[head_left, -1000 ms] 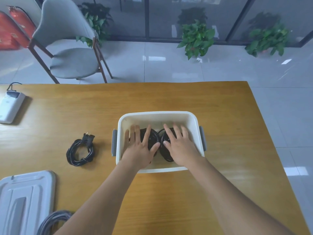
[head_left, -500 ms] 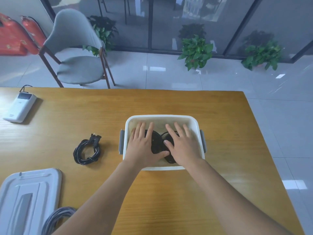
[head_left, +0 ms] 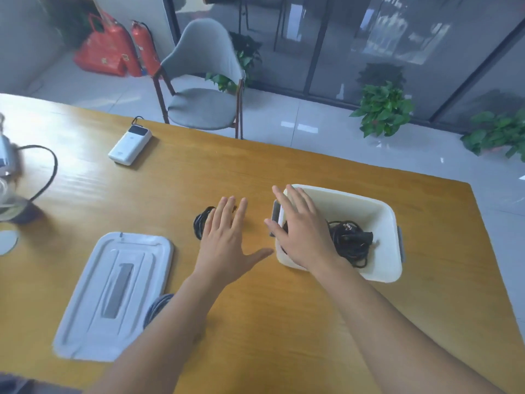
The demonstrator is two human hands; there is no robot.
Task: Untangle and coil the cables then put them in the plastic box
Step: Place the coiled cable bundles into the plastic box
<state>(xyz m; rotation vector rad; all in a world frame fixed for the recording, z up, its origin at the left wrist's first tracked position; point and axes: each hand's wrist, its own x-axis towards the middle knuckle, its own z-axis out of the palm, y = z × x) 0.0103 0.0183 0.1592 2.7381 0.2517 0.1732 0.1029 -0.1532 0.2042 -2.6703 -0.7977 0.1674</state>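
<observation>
A white plastic box [head_left: 380, 211] stands on the wooden table at the right, with coiled black cables [head_left: 350, 241] inside. My right hand [head_left: 301, 231] hovers over the box's left end, fingers straight and spread, holding nothing. A further coiled black cable [head_left: 200, 223] lies on the table left of the box. My left hand [head_left: 227, 243] is above it with straight fingers and covers most of it. Whether the hand touches the coil I cannot tell. A grey cable coil [head_left: 156, 308] peeks out beside my left forearm.
The box's grey lid [head_left: 113, 294] lies at the near left. A white power bank [head_left: 130, 145] sits farther back. At the far left are a glass cup [head_left: 11, 206] and a looping black wire [head_left: 48, 172]. A grey chair [head_left: 204, 81] stands beyond the table.
Both hands have lifted off the cables in the box and moved left; the left hand now hovers over the coil on the table. The camera has swung left.
</observation>
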